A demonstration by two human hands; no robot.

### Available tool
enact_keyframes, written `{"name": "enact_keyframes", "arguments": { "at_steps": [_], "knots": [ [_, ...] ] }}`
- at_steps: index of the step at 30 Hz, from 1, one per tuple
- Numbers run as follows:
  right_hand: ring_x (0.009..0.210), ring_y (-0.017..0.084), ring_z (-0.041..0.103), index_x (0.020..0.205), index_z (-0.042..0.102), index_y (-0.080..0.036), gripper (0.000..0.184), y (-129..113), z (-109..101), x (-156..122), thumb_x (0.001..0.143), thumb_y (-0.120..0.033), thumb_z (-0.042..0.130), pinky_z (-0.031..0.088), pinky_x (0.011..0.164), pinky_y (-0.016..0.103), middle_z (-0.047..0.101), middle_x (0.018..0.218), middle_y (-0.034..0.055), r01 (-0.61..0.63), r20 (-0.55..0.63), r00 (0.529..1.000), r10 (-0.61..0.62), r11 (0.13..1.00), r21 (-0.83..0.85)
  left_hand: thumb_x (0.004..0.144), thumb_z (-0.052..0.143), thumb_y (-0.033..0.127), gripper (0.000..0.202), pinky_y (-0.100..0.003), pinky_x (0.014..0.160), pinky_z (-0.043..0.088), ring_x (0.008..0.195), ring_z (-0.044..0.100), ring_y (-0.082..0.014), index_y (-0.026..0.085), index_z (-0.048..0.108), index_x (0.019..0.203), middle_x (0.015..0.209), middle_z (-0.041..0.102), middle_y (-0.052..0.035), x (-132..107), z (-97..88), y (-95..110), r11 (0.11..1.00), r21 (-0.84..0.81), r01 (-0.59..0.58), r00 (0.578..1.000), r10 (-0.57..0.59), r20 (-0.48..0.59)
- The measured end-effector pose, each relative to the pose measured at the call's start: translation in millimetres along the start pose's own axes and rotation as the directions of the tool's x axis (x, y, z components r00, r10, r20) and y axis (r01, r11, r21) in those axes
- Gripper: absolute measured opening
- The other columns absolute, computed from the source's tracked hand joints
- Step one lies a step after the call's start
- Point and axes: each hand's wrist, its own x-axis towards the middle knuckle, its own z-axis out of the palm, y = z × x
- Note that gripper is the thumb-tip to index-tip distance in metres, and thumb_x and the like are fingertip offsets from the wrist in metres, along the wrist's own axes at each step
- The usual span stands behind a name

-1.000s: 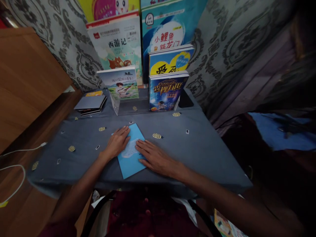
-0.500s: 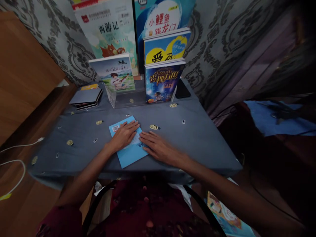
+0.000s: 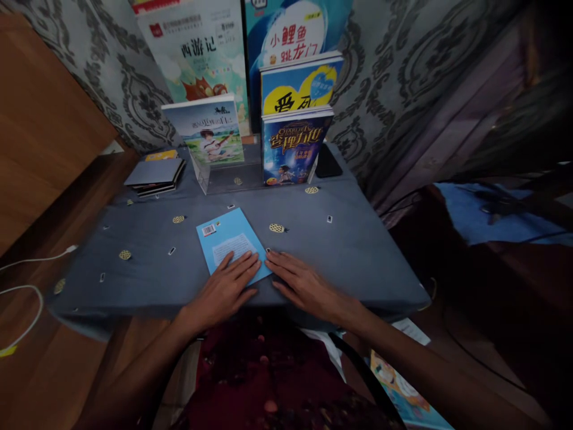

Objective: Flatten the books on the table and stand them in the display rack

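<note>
A thin light-blue booklet (image 3: pixel 226 239) lies back cover up, barcode at its far left corner, on the grey tablecloth (image 3: pixel 358 251). My left hand (image 3: pixel 226 289) rests flat on the booklet's near edge with fingers stretched out. My right hand (image 3: pixel 304 285) lies flat on the cloth just right of the booklet's near right corner, fingers spread, with nothing in it.
Several children's books (image 3: pixel 293 146) stand in a clear holder (image 3: pixel 224 179) at the table's back against patterned wallpaper. A stack of grey notebooks (image 3: pixel 154 176) lies back left, a dark phone (image 3: pixel 327 164) back right. A white cable (image 3: pixel 27 286) runs on the wooden floor at left. Another book (image 3: pixel 398 388) lies below right.
Both hands have slid back toward the table's near edge, uncovering most of the booklet. The booklet now lies a little farther from the edge.
</note>
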Motion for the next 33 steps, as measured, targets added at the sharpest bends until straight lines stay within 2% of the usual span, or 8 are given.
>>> {"name": "enact_keyframes", "arguments": {
  "at_steps": [5,9,15,20,25,28,31,33],
  "knots": [
    [0.139,0.025,0.048,0.150,0.044,-0.022,0.051,-4,2,-1,0.100,-0.024,0.050,0.043,0.116,0.049,0.050,0.151,0.0112,0.013,-0.006,1.000,-0.013,1.000,-0.022,0.105,0.037,0.042,0.055,-0.055,0.124,0.020,0.152,0.026,-0.0243,0.023,0.028,0.156,0.160,0.036,-0.0096,-20,4.9,3,0.992,0.095,0.085,0.996,-0.083,-0.019],
    [0.138,0.026,0.049,0.146,0.048,-0.018,0.048,-8,5,-3,0.099,-0.028,0.055,0.043,0.115,0.051,0.055,0.146,0.0141,0.060,-0.013,0.998,-0.060,0.997,-0.040,0.102,0.044,0.046,0.065,-0.056,0.124,0.020,0.152,0.024,-0.0263,0.021,0.020,0.158,0.161,0.034,-0.0132,-36,6.7,-2,0.987,0.142,0.074,0.997,-0.072,-0.019],
    [0.126,0.029,0.059,0.133,0.059,-0.014,0.038,-20,4,-6,0.097,-0.025,0.058,0.047,0.109,0.055,0.066,0.130,0.0169,0.127,-0.022,0.991,-0.128,0.991,-0.037,0.098,0.041,0.008,0.071,-0.049,0.122,0.032,0.150,0.028,-0.0229,0.024,0.011,0.160,0.159,0.037,-0.0086,-58,-0.7,-7,0.988,0.151,-0.025,0.999,0.018,0.048],
    [0.117,0.028,0.061,0.133,0.059,-0.021,0.039,-24,0,-5,0.094,-0.023,0.062,0.054,0.100,0.052,0.067,0.123,0.0127,0.117,-0.002,0.993,-0.117,0.993,0.027,0.094,0.039,-0.001,0.080,-0.045,0.118,0.040,0.148,0.034,-0.0226,0.023,0.000,0.160,0.155,0.043,-0.0079,-68,-16.6,-5,0.985,0.128,-0.119,0.992,0.113,0.051],
    [0.122,0.026,0.058,0.141,0.053,-0.025,0.046,-17,-5,3,0.095,-0.023,0.060,0.054,0.101,0.047,0.061,0.133,0.0118,0.068,-0.015,0.998,-0.066,0.989,0.129,0.099,0.035,0.003,0.069,-0.041,0.112,0.048,0.137,0.051,-0.0225,0.021,0.010,0.161,0.143,0.058,-0.0112,-61,-47.7,-8,0.977,0.114,-0.181,0.970,0.196,-0.143],
    [0.126,0.024,0.057,0.143,0.050,-0.026,0.047,-6,-10,22,0.097,-0.024,0.056,0.052,0.104,0.046,0.059,0.137,0.0114,0.032,-0.092,0.996,-0.009,0.968,0.249,0.102,0.036,0.011,0.057,-0.035,0.100,0.057,0.121,0.065,-0.0200,0.026,0.029,0.157,0.128,0.070,-0.0085,-43,-79.0,-3,0.977,0.024,-0.212,0.908,0.206,-0.364],
    [0.116,0.024,0.063,0.130,0.062,-0.023,0.034,4,-15,46,0.097,-0.029,0.056,0.053,0.100,0.045,0.067,0.126,0.0106,0.015,-0.152,0.987,0.050,0.918,0.397,0.101,0.047,0.017,0.036,-0.025,0.081,0.061,0.095,0.075,-0.0157,0.028,0.060,0.133,0.108,0.077,-0.0032,-19,-113.3,8,0.982,-0.119,-0.145,0.864,0.067,-0.499],
    [0.106,0.024,0.068,0.115,0.070,-0.021,0.028,8,-17,57,0.095,-0.038,0.059,0.055,0.094,0.044,0.073,0.113,0.0087,-0.016,-0.106,0.991,0.084,0.853,0.522,0.100,0.053,0.022,0.021,-0.022,0.071,0.059,0.080,0.074,-0.0136,0.027,0.071,0.110,0.094,0.078,0.0003,1,-131.3,12,0.975,-0.219,-0.045,0.798,-0.097,-0.595]
  ]
}}
